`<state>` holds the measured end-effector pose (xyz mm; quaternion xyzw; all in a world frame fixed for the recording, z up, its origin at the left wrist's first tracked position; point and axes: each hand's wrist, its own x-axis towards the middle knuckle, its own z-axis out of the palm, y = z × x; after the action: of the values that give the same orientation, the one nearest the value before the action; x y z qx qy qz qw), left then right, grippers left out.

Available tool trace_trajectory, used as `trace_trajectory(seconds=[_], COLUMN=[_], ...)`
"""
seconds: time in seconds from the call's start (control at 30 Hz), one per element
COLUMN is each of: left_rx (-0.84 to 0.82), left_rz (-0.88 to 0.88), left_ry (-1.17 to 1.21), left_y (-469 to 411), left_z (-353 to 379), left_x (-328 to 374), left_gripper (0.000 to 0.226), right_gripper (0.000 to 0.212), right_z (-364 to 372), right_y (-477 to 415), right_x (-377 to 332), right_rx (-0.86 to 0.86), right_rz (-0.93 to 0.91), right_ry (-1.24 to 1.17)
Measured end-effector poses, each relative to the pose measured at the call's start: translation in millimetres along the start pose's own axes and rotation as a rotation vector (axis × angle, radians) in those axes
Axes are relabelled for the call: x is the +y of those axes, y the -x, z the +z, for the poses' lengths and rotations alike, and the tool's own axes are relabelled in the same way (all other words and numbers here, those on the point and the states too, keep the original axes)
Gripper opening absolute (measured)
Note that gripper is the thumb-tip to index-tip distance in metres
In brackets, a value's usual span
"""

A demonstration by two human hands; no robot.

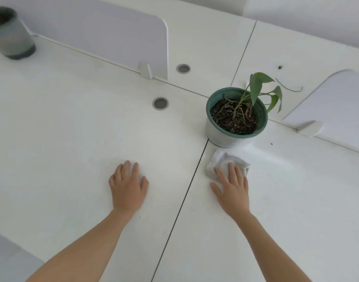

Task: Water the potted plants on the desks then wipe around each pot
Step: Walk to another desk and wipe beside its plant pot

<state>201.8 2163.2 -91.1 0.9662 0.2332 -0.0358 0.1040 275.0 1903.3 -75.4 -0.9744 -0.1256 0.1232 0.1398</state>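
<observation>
A dark seam between two white desktops runs from the bottom centre of the frame up to the foot of the green-rimmed pot, right of centre. Wide bare desk lies to the left of it, with open surface also at lower right. The left hand rests flat left of the seam, fingers loosely spread and holding nothing. The right hand presses straight, slightly parted fingers on a crumpled white cloth, just below the pot and possibly touching its base.

The pot is round with pale walls, dark soil, bare roots and a few drooping leaves. Matte rounded divider panels stand behind, near two grey grommets. A second pot sits blurred at upper left.
</observation>
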Motion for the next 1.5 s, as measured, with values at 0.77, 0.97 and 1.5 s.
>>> trace_trajectory(seconds=[0.77,0.97,1.5], left_rx=[-0.050,-0.089,-0.045], left_rz=[0.010,-0.007,0.007], left_ry=[-0.046,-0.020,0.100], left_y=[-12,-12,-11], left_z=[3,4,7], left_x=[-9,-6,-9], left_gripper=[0.054,0.054,0.053], right_gripper=[0.060,0.061,0.024], right_z=[9,-29,33], right_y=[-5,-27,57], right_x=[-53,43,-76], right_rx=[-0.155,0.050,0.315], right_rz=[-0.205,0.399,0.303], right_ry=[0.357,0.171,0.044])
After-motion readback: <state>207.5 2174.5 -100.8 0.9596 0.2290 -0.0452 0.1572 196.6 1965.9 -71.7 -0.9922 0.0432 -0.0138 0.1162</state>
